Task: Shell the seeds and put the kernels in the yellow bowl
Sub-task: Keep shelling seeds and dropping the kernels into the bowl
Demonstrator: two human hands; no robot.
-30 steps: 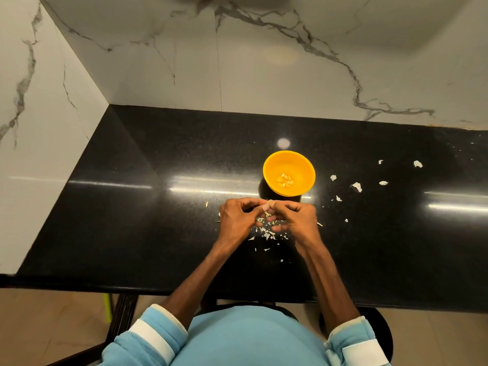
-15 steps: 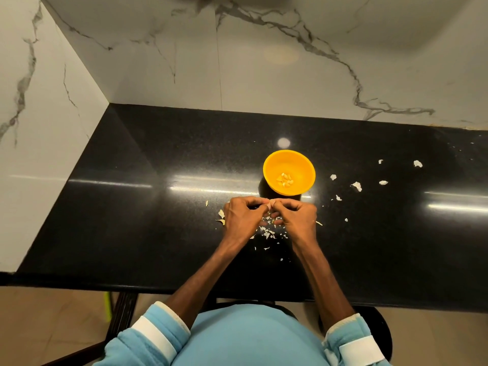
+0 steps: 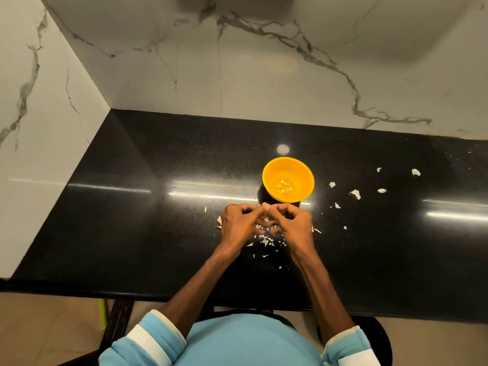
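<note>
first, the white grey-veined marble wall (image 3: pixel 52 114) bounds the glossy black stone countertop (image 3: pixel 158 233) at its 9 o'clock side and continues along its 12 o'clock edge. at the lower frame edge, the left light-blue sleeve with a white band (image 3: pixel 148 342) is pushed up the forearm.

a few pale loose husk flakes (image 3: pixel 218 220) lie on the countertop at 9 o'clock of the left hand (image 3: pixel 241 224), just beside it. the left hand is held over the countertop with its fingers curled inward and its thumb and forefinger tips brought together at 3 o'clock.

the small pale seed (image 3: pixel 266 206) sits where the fingertips of both hands meet, pinched from both sides. most of it is covered by the fingertips. a litter of pale broken shell fragments (image 3: pixel 266 241) lies on the countertop at 6 o'clock of the seed, between and below the two hands.

the round yellow plastic bowl (image 3: pixel 303 175) stands upright at 1 o'clock of the seed, just beside the knuckles. a small cluster of pale shelled kernels (image 3: pixel 284 186) rests in its bottom.

the right hand (image 3: pixel 291 224) mirrors the left: fingers curled, thumb and forefinger tips pinching the seed at 9 o'clock.

larger white scattered shell pieces (image 3: pixel 355 194) lie at 3 o'clock of the bowl, apart from one another.
</note>
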